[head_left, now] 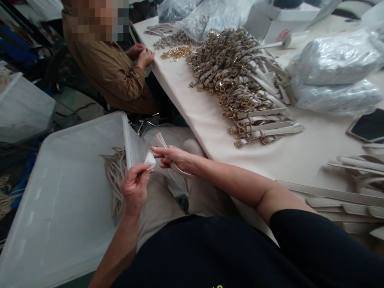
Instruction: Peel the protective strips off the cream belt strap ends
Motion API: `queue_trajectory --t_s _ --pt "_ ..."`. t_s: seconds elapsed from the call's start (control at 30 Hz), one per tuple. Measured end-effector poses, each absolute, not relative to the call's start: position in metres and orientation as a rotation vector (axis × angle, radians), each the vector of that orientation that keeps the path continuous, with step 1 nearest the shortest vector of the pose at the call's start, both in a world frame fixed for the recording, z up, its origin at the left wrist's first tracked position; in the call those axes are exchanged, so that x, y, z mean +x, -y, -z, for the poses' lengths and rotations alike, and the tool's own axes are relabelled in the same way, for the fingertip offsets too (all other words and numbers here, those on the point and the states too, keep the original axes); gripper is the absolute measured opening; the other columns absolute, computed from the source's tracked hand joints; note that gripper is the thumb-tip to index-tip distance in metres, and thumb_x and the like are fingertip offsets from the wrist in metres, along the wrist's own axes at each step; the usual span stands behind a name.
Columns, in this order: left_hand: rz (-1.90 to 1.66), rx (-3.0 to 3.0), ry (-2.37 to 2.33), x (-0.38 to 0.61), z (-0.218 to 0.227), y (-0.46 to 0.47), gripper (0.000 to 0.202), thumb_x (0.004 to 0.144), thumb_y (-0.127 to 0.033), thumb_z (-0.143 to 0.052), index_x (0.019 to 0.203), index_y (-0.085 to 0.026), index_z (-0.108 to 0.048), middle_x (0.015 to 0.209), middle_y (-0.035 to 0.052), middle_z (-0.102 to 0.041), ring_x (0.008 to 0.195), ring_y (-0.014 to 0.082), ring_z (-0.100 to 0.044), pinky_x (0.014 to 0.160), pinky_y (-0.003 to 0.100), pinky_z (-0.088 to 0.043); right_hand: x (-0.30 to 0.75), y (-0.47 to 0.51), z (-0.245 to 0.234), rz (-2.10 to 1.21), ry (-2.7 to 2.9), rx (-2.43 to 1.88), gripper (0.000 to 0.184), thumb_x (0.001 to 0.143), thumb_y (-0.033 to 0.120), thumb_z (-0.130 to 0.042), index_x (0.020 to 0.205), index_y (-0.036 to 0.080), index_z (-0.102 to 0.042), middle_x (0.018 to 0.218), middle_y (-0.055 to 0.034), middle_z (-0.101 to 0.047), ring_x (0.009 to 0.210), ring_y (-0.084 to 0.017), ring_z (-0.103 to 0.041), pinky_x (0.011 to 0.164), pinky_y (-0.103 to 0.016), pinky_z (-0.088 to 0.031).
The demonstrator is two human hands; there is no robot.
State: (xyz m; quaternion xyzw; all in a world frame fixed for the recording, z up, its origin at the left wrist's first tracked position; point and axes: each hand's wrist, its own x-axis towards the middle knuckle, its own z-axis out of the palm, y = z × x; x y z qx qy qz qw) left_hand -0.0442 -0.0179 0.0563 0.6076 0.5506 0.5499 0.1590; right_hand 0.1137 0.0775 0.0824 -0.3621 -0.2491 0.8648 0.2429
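The work is midway, as far as can be judged. The strips (pixel 161 140) are in the right hand (pixel 174 158), its fingers closed round them, neither laid on the counter (pixel 184 96) nor dropped in the bin (pixel 75 160). The left hand (pixel 135 186) pinches a scrap (pixel 150 159) between thumb and finger, right beside the right hand's fingertips; whether the scrap touches the strips, I cannot tell.

On the done side, a big heap of straps (pixel 237 76) lies on the counter, many bearing gold buckles; those look finished, or nearly so. What seems left is a bundle (pixel 115 180) against the bin's side, with no buckles to be seen on it, and the long bands (pixel 324 192) at the counter's near right. How many remain cannot be counted.

The strips are pale, thin and flat. At least 3 narrow ends fan out past the right hand, over the person's lap, and 1 broader beige length curves below it toward the wrist. No buckle shows on them. The scrap is white, small and creased, with a pointed top; paper or cloth, I cannot say.
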Motion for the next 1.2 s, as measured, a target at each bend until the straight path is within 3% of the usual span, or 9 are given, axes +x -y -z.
queue_trajectory --t_s 0.17,0.3,0.37,0.5,0.6,0.77,0.9,1.03,1.2 --pt "-1.338 2.138 -1.623 -0.051 -0.059 0.032 0.007 0.087 -0.022 -0.070 0.091 -0.024 -0.076 0.100 0.0052 -0.078 0.094 0.0204 -0.074 0.090 0.034 -0.058 0.116 -0.077 -0.086 -2.385 0.991 -1.060 0.028 0.100 0.041 -0.061 0.107 0.014 -0.064 0.086 0.0016 -0.062 0.042 -0.002 -0.024 0.044 -0.017 -0.049" --pt "-1.105 2.226 -1.520 -0.050 -0.071 0.034 0.008 0.083 -0.022 -0.070 0.085 -0.026 -0.077 0.102 0.0052 -0.079 0.093 0.0216 -0.074 0.088 0.035 -0.059 0.116 -0.079 -0.077 -2.218 1.345 -1.234 0.034 0.088 0.044 -0.076 0.095 0.013 -0.065 0.077 0.0003 -0.061 0.048 -0.005 -0.040 0.044 -0.018 -0.050" --pt "-1.126 2.118 -1.523 -0.049 -0.072 0.035 0.006 0.082 -0.024 -0.070 0.084 -0.025 -0.076 0.103 0.0056 -0.078 0.095 0.0223 -0.074 0.091 0.036 -0.058 0.116 -0.082 -0.071 -2.224 1.460 -1.282 0.037 0.090 0.049 -0.073 0.089 0.012 -0.065 0.072 -0.0013 -0.063 0.049 -0.007 -0.043 0.044 -0.018 -0.050" --pt "-1.361 1.661 -1.547 -0.051 -0.066 0.036 0.008 0.086 -0.027 -0.068 0.086 -0.021 -0.073 0.112 0.0085 -0.076 0.099 0.0225 -0.072 0.088 0.036 -0.059 0.119 -0.085 -0.067 -2.449 1.362 -1.180 0.046 0.102 0.058 -0.048 0.098 0.015 -0.064 0.080 -0.0054 -0.073 0.041 -0.005 -0.024 0.044 -0.019 -0.050" --pt "-1.419 1.487 -1.496 -0.055 -0.066 0.035 0.010 0.088 -0.027 -0.065 0.085 -0.020 -0.070 0.114 0.0095 -0.075 0.102 0.0229 -0.072 0.085 0.035 -0.060 0.120 -0.085 -0.070 -2.536 1.218 -1.084 0.049 0.103 0.061 -0.042 0.104 0.015 -0.062 0.088 -0.0076 -0.076 0.039 -0.005 -0.018 0.042 -0.019 -0.049" --pt "-1.171 2.053 -1.427 -0.055 -0.079 0.039 0.006 0.084 -0.017 -0.067 0.084 -0.022 -0.071 0.110 0.0076 -0.077 0.101 0.0216 -0.073 0.094 0.036 -0.058 0.118 -0.083 -0.066 -2.472 1.315 -1.048 0.034 0.101 0.047 -0.055 0.097 0.015 -0.068 0.074 0.0016 -0.066 0.038 -0.004 -0.022 0.043 -0.018 -0.049" --pt "-0.944 2.290 -1.340 -0.052 -0.079 0.042 0.011 0.085 -0.016 -0.064 0.085 -0.023 -0.071 0.112 0.0080 -0.077 0.102 0.0217 -0.074 0.093 0.035 -0.059 0.118 -0.081 -0.061 -2.385 1.469 -1.085 0.018 0.089 0.032 -0.073 0.088 0.015 -0.068 0.057 0.0074 -0.053 0.040 -0.004 -0.034 0.046 -0.017 -0.051" --pt "-0.923 2.342 -1.287 -0.042 -0.081 0.041 0.013 0.086 -0.016 -0.063 0.087 -0.024 -0.073 0.114 0.0085 -0.077 0.101 0.0215 -0.074 0.091 0.035 -0.060 0.119 -0.084 -0.060 -2.168 1.480 -1.122 0.014 0.079 0.013 -0.073 0.091 0.017 -0.067 0.073 0.0036 -0.070 0.053 -0.007 -0.054 0.047 -0.015 -0.047" --pt "-0.873 2.170 -1.128 -0.031 -0.115 0.060 0.012 0.088 -0.027 -0.066 0.088 -0.030 -0.078 0.105 0.0082 -0.079 0.093 0.0238 -0.075 0.083 0.038 -0.063 0.122 -0.096 -0.065 -1.998 1.300 -1.111 0.014 0.086 0.014 -0.065 0.099 0.018 -0.065 0.083 0.0004 -0.075 0.058 -0.009 -0.057 0.045 -0.015 -0.043"
